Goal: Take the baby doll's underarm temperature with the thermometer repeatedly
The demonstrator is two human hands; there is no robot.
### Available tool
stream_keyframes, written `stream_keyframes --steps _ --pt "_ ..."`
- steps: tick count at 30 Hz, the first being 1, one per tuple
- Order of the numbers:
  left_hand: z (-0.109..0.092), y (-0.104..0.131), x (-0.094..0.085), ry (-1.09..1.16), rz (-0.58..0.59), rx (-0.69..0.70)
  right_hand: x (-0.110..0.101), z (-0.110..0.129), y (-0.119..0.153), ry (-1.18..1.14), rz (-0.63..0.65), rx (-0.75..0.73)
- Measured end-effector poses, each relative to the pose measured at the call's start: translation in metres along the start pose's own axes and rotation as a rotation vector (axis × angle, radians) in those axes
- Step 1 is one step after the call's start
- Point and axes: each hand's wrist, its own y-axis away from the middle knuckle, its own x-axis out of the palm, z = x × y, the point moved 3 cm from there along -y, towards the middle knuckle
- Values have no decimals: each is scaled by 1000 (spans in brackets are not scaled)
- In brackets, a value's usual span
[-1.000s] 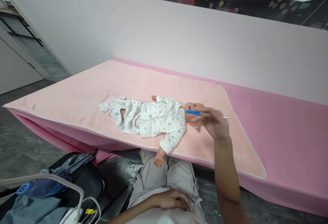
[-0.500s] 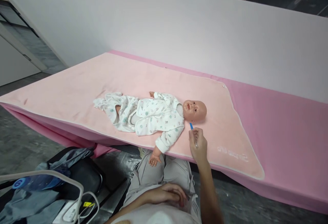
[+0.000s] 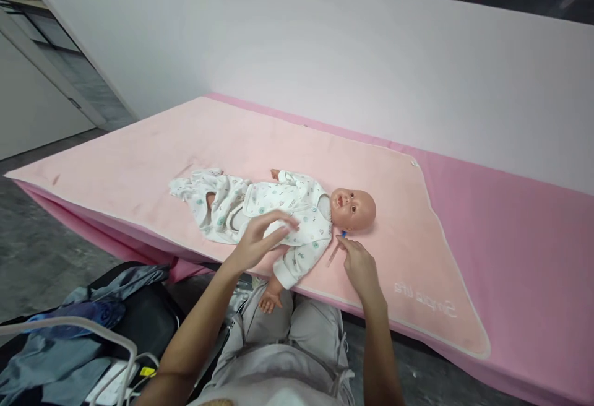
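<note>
A baby doll in a white printed outfit lies on its back on a pink mat, its head toward the right. My right hand is beside the doll's neck, fingertips pinched together at a thin clear stick with a blue end. That stick lies slantwise near the doll's shoulder; the fingers partly cover its upper part. Above the doll's lower torso my left hand hovers, fingers spread and holding nothing. One doll arm hangs over the near table edge.
Pink cloth covers the table, with a white wall behind it. At lower left a black chair holds grey clothing, a blue bottle and a white device with cables.
My left hand has risen from my lap to above the doll's torso. My right hand's grip has shifted toward the stick's blue end, and the stick's clear end now points toward the doll's arm.
</note>
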Motion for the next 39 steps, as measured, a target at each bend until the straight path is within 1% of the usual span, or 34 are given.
stream_keyframes --steps 1,2,3,4,6,8,9,12,14,17,20,23,27,30,35,39 --pt "7 -17 3 -225 -19 11 -4 4 -5 -6 6 -20" --pt "16 -31 7 -394 -53 26 -8 9 -11 -14 -4 -57" --pt "28 -43 13 -505 -79 30 -13 16 -19 -27 -29 -111" --pt "40 -52 19 -577 -73 18 -17 23 -27 -50 -68 -177" --pt "63 -60 30 -678 -14 -1 -21 39 -48 -115 -180 -317" --pt "76 -59 33 -715 9 18 -17 52 -68 -170 -309 -413" --pt "79 -57 32 -710 17 35 -11 58 -77 -173 -355 -444" --pt "81 -51 26 -648 30 67 14 68 -93 -154 -432 -535" --pt "81 -49 22 -607 31 68 29 69 -93 -181 -513 -569" --pt "81 -50 20 -538 29 74 38 64 -86 -275 -627 -571" --pt "80 -50 19 -440 6 82 38 60 -82 -326 -676 -569" --pt "80 -48 18 -370 -9 83 36 59 -81 -327 -726 -563" --pt "79 -47 17 -350 -62 46 36 60 -80 -298 -778 -581" --pt "78 -47 18 -377 -58 33 35 60 -79 -293 -814 -609" --pt "76 -47 19 -423 -34 49 37 60 -78 -323 -806 -642" --pt "77 -46 19 -408 -48 48 40 60 -78 -329 -791 -664"
